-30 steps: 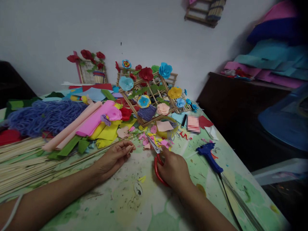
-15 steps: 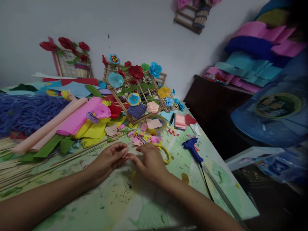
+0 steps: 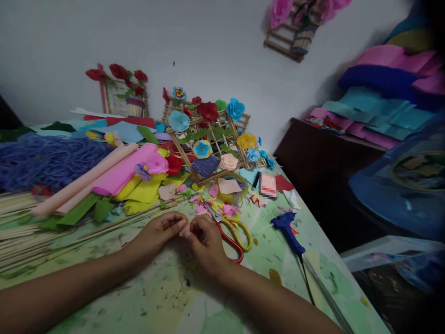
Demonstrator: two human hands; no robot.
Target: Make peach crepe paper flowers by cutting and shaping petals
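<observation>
Over the front of the table [image 3: 167, 297], my left hand [image 3: 153, 236] and my right hand [image 3: 210, 246] meet fingertip to fingertip. Between their pinched fingers is a small pale pink piece of paper [image 3: 185, 230], mostly covered by the fingers. Just beyond my right hand lie scissors [image 3: 249, 239] with red and yellow handles, partly hidden by that hand. Pink and yellow paper scraps [image 3: 200, 208] are scattered around the blades. A blue glue gun [image 3: 288, 232] rests farther right, its cord running toward me.
Thin sticks [image 3: 21, 246] and rolled crepe paper [image 3: 125, 169] cover the left side, beside purple yarn [image 3: 52, 160]. Stick frames with paper flowers [image 3: 208, 111] lean at the back. A tape roll [image 3: 225, 195] sits mid-table. At right stand a dark cabinet [image 3: 299, 148] and a blue bottle [image 3: 378, 185].
My right hand's fingers have closed in on the pale pink piece, which shows more now. The view has shifted, so the surroundings appear farther right and lower; more of the scissors is visible.
</observation>
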